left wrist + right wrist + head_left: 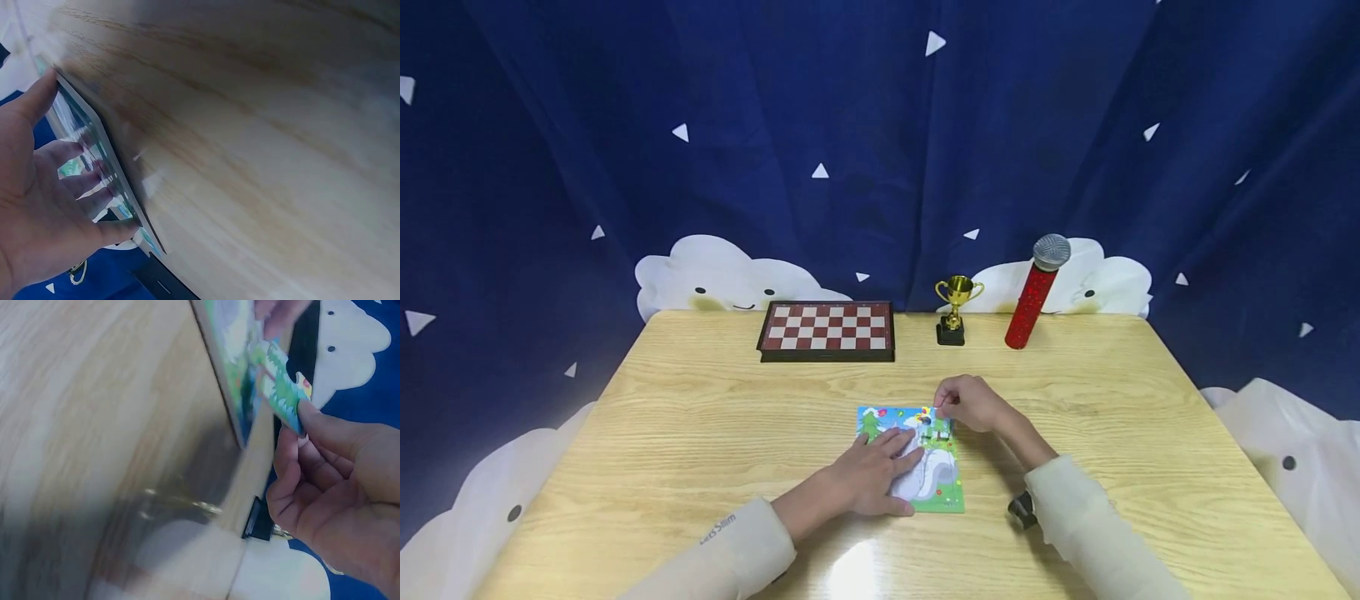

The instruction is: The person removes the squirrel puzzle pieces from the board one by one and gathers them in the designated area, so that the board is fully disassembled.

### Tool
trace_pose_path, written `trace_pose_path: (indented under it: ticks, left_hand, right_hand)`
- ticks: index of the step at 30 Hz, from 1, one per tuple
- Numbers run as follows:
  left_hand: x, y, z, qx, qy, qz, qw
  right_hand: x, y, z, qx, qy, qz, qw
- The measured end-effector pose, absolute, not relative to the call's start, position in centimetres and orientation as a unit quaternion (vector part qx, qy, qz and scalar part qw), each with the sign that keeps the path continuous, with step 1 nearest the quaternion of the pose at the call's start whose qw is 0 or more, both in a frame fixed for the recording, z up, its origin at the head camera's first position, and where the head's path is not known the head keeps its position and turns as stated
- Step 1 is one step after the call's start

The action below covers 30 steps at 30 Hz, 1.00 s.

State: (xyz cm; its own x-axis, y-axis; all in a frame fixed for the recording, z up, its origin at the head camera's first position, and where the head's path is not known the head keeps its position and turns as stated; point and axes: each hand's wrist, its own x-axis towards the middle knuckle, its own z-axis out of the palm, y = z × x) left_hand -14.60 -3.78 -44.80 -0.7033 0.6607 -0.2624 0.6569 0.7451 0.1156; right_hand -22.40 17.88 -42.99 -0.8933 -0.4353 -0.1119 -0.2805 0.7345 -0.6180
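Note:
A colourful jigsaw puzzle board lies on the wooden table in front of the person. Fingers spread, the left hand rests on the board's left and middle part and hides some of its picture. In the left wrist view, its fingertips lie on the board along the edge. At the board's upper right corner, the right hand pinches a puzzle piece between thumb and fingers. The piece shows green with white edging, and in the right wrist view it is tilted up over the board's corner.
Along the back of the table stand a red-and-white checkered chess board, a small gold trophy cup on a black base, and a red glittery microphone. A dark blue curtain with white clouds hangs behind.

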Motion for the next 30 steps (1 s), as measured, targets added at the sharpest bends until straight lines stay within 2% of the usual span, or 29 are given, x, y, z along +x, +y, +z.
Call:
trace_pose_path:
  ticks: [6,17,25,30]
  left_hand:
    - [-14.7,-3.9,-44.7,0.356,0.922,0.014,0.150]
    - [-14.5,-3.9,-44.6,0.362,0.921,0.016,0.141]
    - [-14.5,-3.8,-44.6,0.361,0.922,0.007,0.139]
    - [-14.5,-3.8,-44.8,0.358,0.923,0.005,0.138]
  right_hand:
    - [-22.4,19.8,-42.0,-0.202,0.919,-0.323,0.102]
    - [-23.2,24.5,-40.2,-0.145,0.942,-0.291,0.081]
    - [-24.3,28.5,-40.4,-0.114,0.955,-0.260,0.081]
    - [-24.8,30.1,-41.0,-0.097,0.957,-0.253,0.101]
